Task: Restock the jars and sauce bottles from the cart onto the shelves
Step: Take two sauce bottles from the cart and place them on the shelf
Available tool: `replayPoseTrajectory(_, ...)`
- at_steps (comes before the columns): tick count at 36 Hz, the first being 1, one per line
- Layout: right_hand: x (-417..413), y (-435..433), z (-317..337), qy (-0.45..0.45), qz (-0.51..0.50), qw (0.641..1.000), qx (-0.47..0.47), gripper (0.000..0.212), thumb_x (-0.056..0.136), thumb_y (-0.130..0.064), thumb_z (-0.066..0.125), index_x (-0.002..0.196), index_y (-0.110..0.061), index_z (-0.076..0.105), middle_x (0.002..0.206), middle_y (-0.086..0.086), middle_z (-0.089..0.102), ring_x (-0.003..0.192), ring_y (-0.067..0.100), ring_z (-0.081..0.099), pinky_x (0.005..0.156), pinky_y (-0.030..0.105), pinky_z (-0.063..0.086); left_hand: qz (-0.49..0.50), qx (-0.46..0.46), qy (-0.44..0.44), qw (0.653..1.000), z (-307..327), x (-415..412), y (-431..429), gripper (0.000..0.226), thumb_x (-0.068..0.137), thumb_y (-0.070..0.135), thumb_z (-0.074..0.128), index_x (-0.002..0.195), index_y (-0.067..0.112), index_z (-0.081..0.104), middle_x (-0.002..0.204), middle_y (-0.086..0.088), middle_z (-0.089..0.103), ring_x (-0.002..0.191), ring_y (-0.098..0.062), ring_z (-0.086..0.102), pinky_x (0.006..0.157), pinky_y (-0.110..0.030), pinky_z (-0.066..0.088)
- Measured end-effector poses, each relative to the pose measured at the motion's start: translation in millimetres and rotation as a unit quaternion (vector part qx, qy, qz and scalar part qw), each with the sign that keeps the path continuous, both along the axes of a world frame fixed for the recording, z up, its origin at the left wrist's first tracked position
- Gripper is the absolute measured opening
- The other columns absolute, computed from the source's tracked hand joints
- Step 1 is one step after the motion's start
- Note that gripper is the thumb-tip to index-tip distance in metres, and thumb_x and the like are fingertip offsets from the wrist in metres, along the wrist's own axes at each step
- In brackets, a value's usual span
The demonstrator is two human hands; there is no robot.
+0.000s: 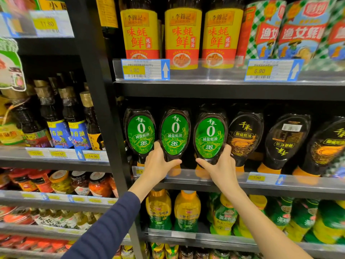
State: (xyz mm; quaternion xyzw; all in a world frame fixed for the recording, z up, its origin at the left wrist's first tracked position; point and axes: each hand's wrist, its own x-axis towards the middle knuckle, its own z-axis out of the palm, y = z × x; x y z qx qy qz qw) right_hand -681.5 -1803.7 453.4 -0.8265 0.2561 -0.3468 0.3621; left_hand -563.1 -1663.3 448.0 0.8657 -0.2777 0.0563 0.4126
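Three dark squeeze bottles with green oval labels stand cap-down in a row on the middle shelf (242,186). My left hand (158,163) is wrapped around the lower neck of the middle green-label bottle (175,134). My right hand (220,165) grips the lower part of the right green-label bottle (210,138). The left green-label bottle (141,133) stands untouched beside them. Both held bottles rest at the shelf's front, their orange caps behind the clear price rail. The cart is out of view.
Black-label squeeze bottles (244,135) fill the shelf to the right. Tall yellow-label bottles (183,34) stand on the shelf above, yellow-green bottles (186,212) below. A black upright post (104,109) divides off the left bay with sesame oil bottles (59,128) and jars (99,184).
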Motion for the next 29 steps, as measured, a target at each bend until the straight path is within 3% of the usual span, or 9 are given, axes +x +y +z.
replayPoseTrajectory(2, 0.1, -1.9, 0.6, 0.026, -0.007, 0.999, -0.020, 0.080, 0.067, -0.034, 0.080, 0.124, -0.002, 0.035, 0.121, 0.018, 0.060, 0.113, 0.033, 0.056, 0.089, 0.040, 0.048, 0.010, 0.011, -0.006, 1.000, -0.1, -0.7, 1.1, 0.079, 0.070, 0.041, 0.078, 0.123, -0.002, 0.038, 0.108, -0.013, 0.059, 0.104, -0.033, 0.055, 0.081, -0.040, 0.046)
replayPoseTrajectory(5, 0.1, -2.7, 1.9, 0.047, -0.018, 0.998, -0.040, 0.080, 0.066, -0.039, 0.079, 0.123, -0.003, 0.036, 0.121, 0.017, 0.059, 0.113, 0.034, 0.055, 0.087, 0.042, 0.048, 0.013, 0.011, -0.009, 1.000, -0.5, -3.7, 3.5, 0.069, 0.070, 0.041, 0.078, 0.112, -0.001, 0.043, 0.086, -0.006, 0.053, 0.089, -0.029, 0.056, 0.068, -0.032, 0.039)
replayPoseTrajectory(13, -3.8, -1.9, 2.7, 0.058, -0.032, 0.996, -0.064, 0.082, 0.065, -0.044, 0.079, 0.123, -0.002, 0.037, 0.117, 0.016, 0.062, 0.109, 0.033, 0.058, 0.082, 0.039, 0.049, 0.042, 0.041, -0.038, 0.998, -2.4, -2.3, 8.8, 0.070, 0.067, 0.054, 0.074, 0.108, 0.003, 0.048, 0.094, -0.012, 0.063, 0.092, -0.033, 0.061, 0.072, -0.041, 0.048)
replayPoseTrajectory(17, -5.2, -2.4, 4.3, 0.069, -0.034, 0.995, -0.070, 0.082, 0.064, -0.044, 0.079, 0.122, -0.003, 0.037, 0.116, 0.016, 0.061, 0.108, 0.033, 0.057, 0.082, 0.039, 0.048, 0.055, 0.059, -0.048, 0.996, -0.7, -4.9, 9.9, 0.060, 0.069, 0.057, 0.072, 0.095, 0.010, 0.046, 0.080, -0.002, 0.055, 0.089, -0.029, 0.061, 0.063, -0.033, 0.041)
replayPoseTrajectory(20, -6.7, -3.8, 5.7, 0.076, -0.020, 0.995, -0.061, 0.083, 0.063, -0.040, 0.082, 0.122, -0.004, 0.036, 0.119, 0.015, 0.060, 0.112, 0.032, 0.056, 0.084, 0.039, 0.048, 0.061, 0.066, -0.051, 0.995, -2.9, -4.2, 10.6, 0.059, 0.068, 0.062, 0.069, 0.090, 0.012, 0.048, 0.076, -0.001, 0.057, 0.083, -0.026, 0.063, 0.060, -0.033, 0.044)
replayPoseTrajectory(26, -6.5, -9.7, 6.0, 0.090, 0.001, 0.995, -0.039, 0.072, 0.063, -0.035, 0.083, 0.115, -0.005, 0.042, 0.117, 0.014, 0.062, 0.114, 0.033, 0.053, 0.091, 0.048, 0.049, 0.082, 0.086, -0.061, 0.991, -5.5, -3.3, 11.5, 0.061, 0.065, 0.071, 0.065, 0.086, 0.013, 0.057, 0.080, 0.000, 0.066, 0.083, -0.022, 0.062, 0.061, -0.032, 0.043)
replayPoseTrajectory(29, -5.5, -9.4, 6.9, 0.087, 0.002, 0.996, -0.037, 0.072, 0.063, -0.032, 0.084, 0.114, -0.003, 0.044, 0.117, 0.015, 0.062, 0.115, 0.034, 0.053, 0.091, 0.045, 0.048, 0.085, 0.097, -0.061, 0.990, -5.0, -2.3, 10.9, 0.062, 0.065, 0.072, 0.064, 0.091, 0.015, 0.060, 0.086, 0.000, 0.068, 0.087, -0.021, 0.062, 0.063, -0.032, 0.042)
